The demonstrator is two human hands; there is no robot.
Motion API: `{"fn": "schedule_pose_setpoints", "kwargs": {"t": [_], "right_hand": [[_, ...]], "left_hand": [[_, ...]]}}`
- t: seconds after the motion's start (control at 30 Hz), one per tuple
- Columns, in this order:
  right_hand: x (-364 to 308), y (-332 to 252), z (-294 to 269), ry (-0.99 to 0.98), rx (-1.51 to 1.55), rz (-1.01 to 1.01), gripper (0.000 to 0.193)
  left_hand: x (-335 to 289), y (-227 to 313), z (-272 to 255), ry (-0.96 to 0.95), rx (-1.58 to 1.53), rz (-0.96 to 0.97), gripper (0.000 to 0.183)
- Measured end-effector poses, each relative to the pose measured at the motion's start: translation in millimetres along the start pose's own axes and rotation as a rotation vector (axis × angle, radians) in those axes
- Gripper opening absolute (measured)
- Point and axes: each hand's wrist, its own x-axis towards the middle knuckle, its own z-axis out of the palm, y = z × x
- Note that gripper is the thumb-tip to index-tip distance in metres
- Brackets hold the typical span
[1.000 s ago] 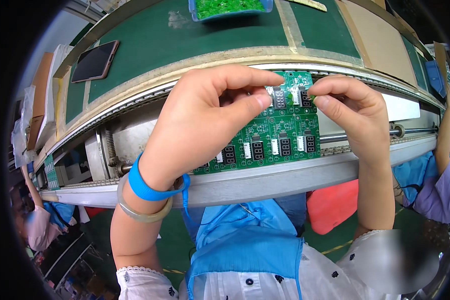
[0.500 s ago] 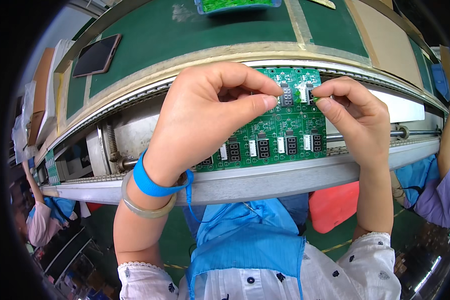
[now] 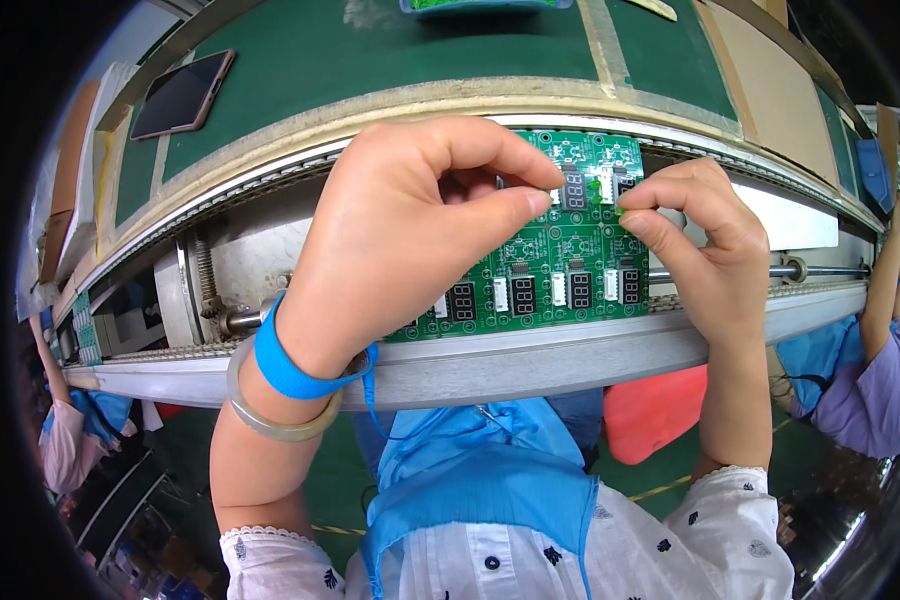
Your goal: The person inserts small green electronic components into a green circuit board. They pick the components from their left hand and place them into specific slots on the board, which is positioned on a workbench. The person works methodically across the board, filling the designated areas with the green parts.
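A green circuit board panel (image 3: 560,240) lies across the rails, bearing several black digit displays (image 3: 523,295) and white connectors (image 3: 500,295). Over its left part reaches my left hand (image 3: 410,230), thumb and forefinger pinched beside an upper-row display; whatever they grip is too small to make out. My right hand (image 3: 705,225) is closed at the panel's upper right, its thumb and forefinger pinching a small green part. Another small green part (image 3: 596,190) stands on the board between my hands. My left hand hides the panel's upper left.
Metal rails (image 3: 450,360) with chains run along both sides of the panel. Beyond them, a phone (image 3: 184,95) lies on the green mat, with a blue tray (image 3: 485,6) of green pieces at the far edge. Other people's arms (image 3: 882,270) show at both sides.
The view has shifted slightly. My right fingertips have moved a little left and down from the upper-right display; the left hand keeps its pinch at the same spot.
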Motion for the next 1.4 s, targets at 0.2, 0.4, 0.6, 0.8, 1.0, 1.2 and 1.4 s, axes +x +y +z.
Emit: {"fn": "schedule_pose_setpoints", "kwargs": {"t": [0.2,0.4,0.6,0.8,1.0,1.2,1.4], "right_hand": [[-0.7,-4.3,6.3,-0.008,-0.201,-0.089,0.013],[0.5,-7.7,11.5,-0.008,-0.348,-0.170,0.013],[1.2,-10.3,13.9,-0.002,-0.432,-0.218,0.015],[2.2,-10.9,15.7,-0.026,-0.447,-0.261,0.017],[2.2,-10.6,13.1,-0.006,-0.344,-0.222,0.019],[3.4,-5.6,4.0,0.118,-0.205,-0.074,0.015],[3.6,-2.2,2.5,0.176,-0.138,-0.038,0.013]], "left_hand": [[-1.1,-2.9,-0.9,0.012,0.056,0.052,0.014],[-1.9,-7.6,-1.7,0.025,0.056,0.115,0.013],[-1.9,-9.8,-0.3,0.064,0.090,0.169,0.012],[-1.9,-11.3,-0.3,0.076,0.108,0.169,0.012],[-1.6,-13.9,1.8,0.101,0.130,0.223,0.013],[-2.4,-10.7,2.4,0.061,0.149,0.194,0.013],[0.3,-11.9,4.7,0.045,0.215,0.269,0.013]]}}
